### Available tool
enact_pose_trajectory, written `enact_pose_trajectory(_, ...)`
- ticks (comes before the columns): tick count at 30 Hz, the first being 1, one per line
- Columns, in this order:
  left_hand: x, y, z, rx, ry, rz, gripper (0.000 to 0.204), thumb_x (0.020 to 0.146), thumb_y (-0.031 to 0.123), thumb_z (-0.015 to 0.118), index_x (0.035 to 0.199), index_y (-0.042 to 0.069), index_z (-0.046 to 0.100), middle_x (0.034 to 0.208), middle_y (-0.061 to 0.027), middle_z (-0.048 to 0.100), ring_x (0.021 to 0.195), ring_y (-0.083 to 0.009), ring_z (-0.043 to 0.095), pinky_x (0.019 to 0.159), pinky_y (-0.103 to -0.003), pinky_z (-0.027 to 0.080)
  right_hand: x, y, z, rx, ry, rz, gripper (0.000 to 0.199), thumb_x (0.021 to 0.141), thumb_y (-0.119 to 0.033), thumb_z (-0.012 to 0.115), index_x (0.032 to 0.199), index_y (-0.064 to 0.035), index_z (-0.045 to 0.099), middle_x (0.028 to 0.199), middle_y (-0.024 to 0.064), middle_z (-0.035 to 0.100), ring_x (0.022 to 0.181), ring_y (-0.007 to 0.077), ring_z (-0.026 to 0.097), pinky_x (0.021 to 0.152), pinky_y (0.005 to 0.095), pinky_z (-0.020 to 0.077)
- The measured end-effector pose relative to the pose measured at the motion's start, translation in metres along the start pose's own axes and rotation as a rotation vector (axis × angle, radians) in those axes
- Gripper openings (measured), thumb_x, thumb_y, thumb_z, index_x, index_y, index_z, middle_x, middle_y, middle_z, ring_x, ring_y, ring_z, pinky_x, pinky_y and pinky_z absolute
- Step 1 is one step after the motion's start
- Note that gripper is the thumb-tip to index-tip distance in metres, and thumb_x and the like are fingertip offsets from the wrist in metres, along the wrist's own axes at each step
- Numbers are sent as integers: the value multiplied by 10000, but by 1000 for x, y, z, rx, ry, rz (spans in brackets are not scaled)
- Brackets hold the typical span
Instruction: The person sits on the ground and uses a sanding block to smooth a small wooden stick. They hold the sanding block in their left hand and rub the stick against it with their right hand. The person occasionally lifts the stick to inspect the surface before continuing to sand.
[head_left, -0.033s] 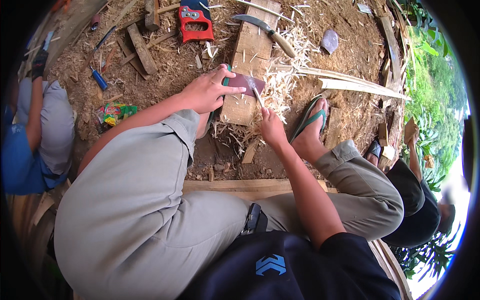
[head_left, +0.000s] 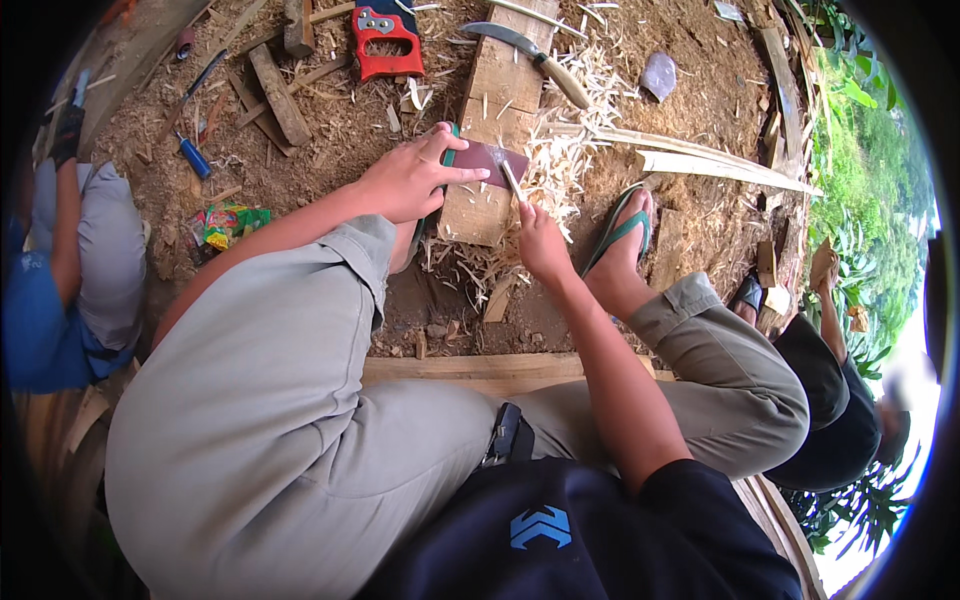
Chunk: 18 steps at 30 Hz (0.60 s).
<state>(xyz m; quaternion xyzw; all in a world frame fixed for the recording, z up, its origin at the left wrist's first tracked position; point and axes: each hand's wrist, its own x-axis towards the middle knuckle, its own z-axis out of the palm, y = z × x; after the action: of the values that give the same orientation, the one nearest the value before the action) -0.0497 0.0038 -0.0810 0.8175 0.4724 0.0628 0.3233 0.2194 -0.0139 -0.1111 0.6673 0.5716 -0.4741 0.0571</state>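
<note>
A dark reddish-brown sheet of sandpaper lies flat across a wooden plank. My left hand presses its left end against the plank, thumb stretched over the paper and the other fingers at its far left edge. Between the fingertips of my right hand is a thin pale wooden stick, its far end resting on the sandpaper. Pale dust marks the paper around that end. What my right fingers do on their underside is hidden.
Farther along the plank lies a curved knife. A red-handled saw, a blue-handled tool and wood offcuts are at the left. Shavings and long split strips lie right. Other people sit at both sides.
My right hand and the stick have shifted slightly away from me over the sandpaper. My left hand keeps its place on the paper. The whole view has tilted a little.
</note>
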Motion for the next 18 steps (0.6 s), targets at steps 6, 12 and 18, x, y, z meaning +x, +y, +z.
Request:
enact_pose_trajectory(6, 4, 4, -3, -43, -32, -13, 646, 842, 30, 642, 1399, 357, 635, 1485, -105, 419, 1464, -341, 402, 1168, -474, 439, -5, -1, -4, 13, 26, 27, 540, 1111, -431, 332, 1272, -1, 615, 1106, 309, 682, 1119, 500, 616, 982, 536, 469)
enact_pose_trajectory(12, 4, 2, -2, 3, -11, 0, 691, 840, 34, 659, 1426, 395, 597, 1465, -101, 426, 1364, -366, 505, 1108, -459, 503, 4, -28, -28, 77, -120, 96, 540, 1115, -421, 316, 1264, 7, 611, 1120, 309, 680, 1135, 485, 619, 997, 524, 468)
enact_pose_trajectory(18, 10, 4, -7, -10, -44, -19, 659, 844, 41, 647, 1400, 394, 624, 1480, -93, 425, 1404, -330, 470, 1140, -445, 473, 0, -2, -14, 17, -20, 42, 544, 1116, -433, 337, 1235, 28, 599, 1107, 315, 671, 1076, 469, 633, 952, 506, 474)
